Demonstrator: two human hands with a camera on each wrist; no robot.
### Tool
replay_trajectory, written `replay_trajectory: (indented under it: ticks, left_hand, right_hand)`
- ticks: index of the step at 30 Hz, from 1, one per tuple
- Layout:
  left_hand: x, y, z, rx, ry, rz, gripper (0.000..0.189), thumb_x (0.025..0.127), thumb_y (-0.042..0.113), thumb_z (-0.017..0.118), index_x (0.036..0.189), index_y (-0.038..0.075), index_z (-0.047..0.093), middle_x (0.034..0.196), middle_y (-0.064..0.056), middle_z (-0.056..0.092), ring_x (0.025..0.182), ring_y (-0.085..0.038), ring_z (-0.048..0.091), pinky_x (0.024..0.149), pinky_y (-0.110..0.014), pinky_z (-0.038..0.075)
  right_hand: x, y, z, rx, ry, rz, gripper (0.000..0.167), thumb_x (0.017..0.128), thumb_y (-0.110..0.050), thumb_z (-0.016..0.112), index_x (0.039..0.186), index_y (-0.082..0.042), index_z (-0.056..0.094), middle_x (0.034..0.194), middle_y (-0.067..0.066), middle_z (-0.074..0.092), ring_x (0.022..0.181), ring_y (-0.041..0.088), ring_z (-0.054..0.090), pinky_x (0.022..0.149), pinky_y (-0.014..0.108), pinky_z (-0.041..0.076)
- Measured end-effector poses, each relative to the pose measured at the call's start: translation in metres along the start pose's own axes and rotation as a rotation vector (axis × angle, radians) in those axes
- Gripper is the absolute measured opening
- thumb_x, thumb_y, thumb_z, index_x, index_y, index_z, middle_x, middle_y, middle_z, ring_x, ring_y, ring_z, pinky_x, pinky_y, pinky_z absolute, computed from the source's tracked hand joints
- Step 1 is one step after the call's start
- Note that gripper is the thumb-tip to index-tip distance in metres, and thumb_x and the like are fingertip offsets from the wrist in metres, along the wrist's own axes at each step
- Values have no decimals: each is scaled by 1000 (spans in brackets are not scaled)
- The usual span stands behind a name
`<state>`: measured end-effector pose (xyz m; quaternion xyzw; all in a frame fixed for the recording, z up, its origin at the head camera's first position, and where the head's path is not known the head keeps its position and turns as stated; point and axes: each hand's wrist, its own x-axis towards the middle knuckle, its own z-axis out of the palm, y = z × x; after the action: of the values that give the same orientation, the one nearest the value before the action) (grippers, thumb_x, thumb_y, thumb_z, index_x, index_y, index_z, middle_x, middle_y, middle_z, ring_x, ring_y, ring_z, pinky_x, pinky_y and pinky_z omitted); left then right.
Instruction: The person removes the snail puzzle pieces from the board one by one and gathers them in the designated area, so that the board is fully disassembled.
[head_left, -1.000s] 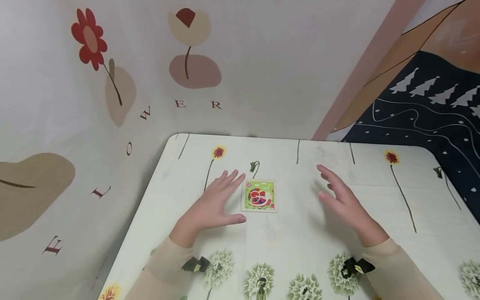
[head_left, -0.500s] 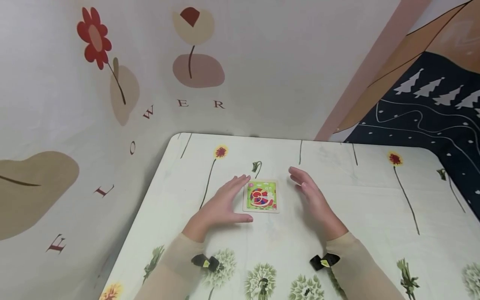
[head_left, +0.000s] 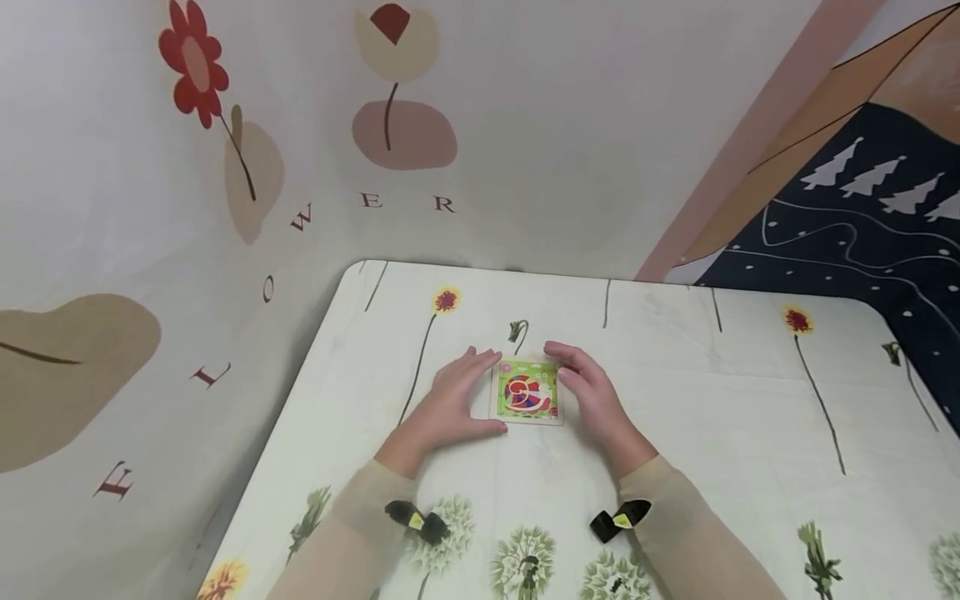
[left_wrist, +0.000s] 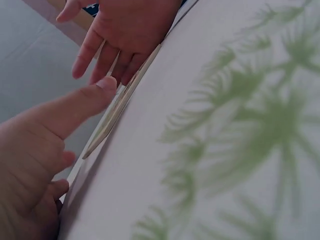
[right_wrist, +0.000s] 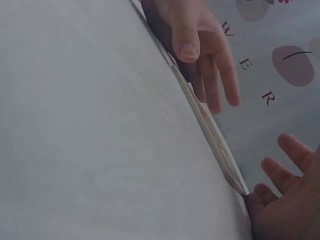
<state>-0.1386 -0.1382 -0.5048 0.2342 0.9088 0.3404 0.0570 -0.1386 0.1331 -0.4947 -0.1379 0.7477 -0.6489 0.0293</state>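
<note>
A small square wooden puzzle board [head_left: 527,393] with a red, blue and white snail on green lies flat on the table. My left hand [head_left: 452,402] is at its left side, thumb and fingers spread apart, the fingertips by the upper left corner and the thumb by the lower left. At the right side is my right hand [head_left: 596,404], its fingers lightly bent and reaching to the upper right corner. The left wrist view shows the board [left_wrist: 119,112] edge-on, thin, between the hands. From the right wrist, the right hand's fingertips [right_wrist: 255,200] are right at the board's near corner.
The table [head_left: 705,392] has a white cloth printed with flowers and dandelions. Behind it and to the left hangs a pale printed curtain [head_left: 540,150] with lettering; a dark blue panel with trees [head_left: 862,217] is at the right. Black wrist cameras [head_left: 417,521] sit on both sleeves.
My right hand has come in from the right to the board's right side. My left hand has shifted slightly right, closer around the board's left edge. The board stays in place on the table.
</note>
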Motion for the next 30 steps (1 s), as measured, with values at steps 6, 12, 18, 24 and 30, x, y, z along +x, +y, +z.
replay_trajectory:
  ticks: [6, 12, 18, 24, 30]
  left_hand:
    - [3, 3, 5, 141, -37, 8, 116, 78, 60, 91, 169, 16, 34, 173, -10, 33, 163, -35, 12, 128, -58, 12]
    - [2, 6, 10, 260, -44, -4, 113, 83, 69, 81, 169, 16, 33, 174, -6, 31, 163, -35, 11, 129, -56, 8]
    - [-1, 10, 10, 373, -14, -26, 106, 86, 77, 70, 167, 16, 40, 174, -7, 31, 162, -43, 13, 127, -65, 11]
    - [-3, 10, 8, 430, -38, -76, 104, 87, 83, 62, 169, 24, 36, 177, -3, 24, 163, -40, 8, 126, -66, 5]
    - [-3, 9, 9, 418, -27, -80, 104, 86, 82, 63, 168, 24, 37, 176, -3, 25, 163, -40, 9, 126, -66, 6]
  right_hand:
    - [9, 4, 11, -237, -12, 0, 40, 101, -17, 74, 138, -4, 67, 159, 14, 52, 155, 35, 33, 126, 56, 25]
    - [18, 9, 23, -510, -28, -19, 44, 92, -28, 83, 129, -7, 73, 157, 18, 52, 152, 40, 33, 122, 64, 23]
    - [24, 9, 32, -686, -39, -2, 41, 93, -34, 82, 126, -12, 75, 160, 20, 48, 148, 44, 34, 117, 70, 23]
    - [26, 6, 39, -732, -23, 16, 35, 94, -35, 80, 123, -15, 75, 158, 18, 49, 147, 44, 35, 115, 69, 26]
    - [26, 3, 45, -743, -10, 54, 32, 95, -32, 77, 121, -14, 74, 159, 17, 48, 148, 43, 34, 116, 68, 24]
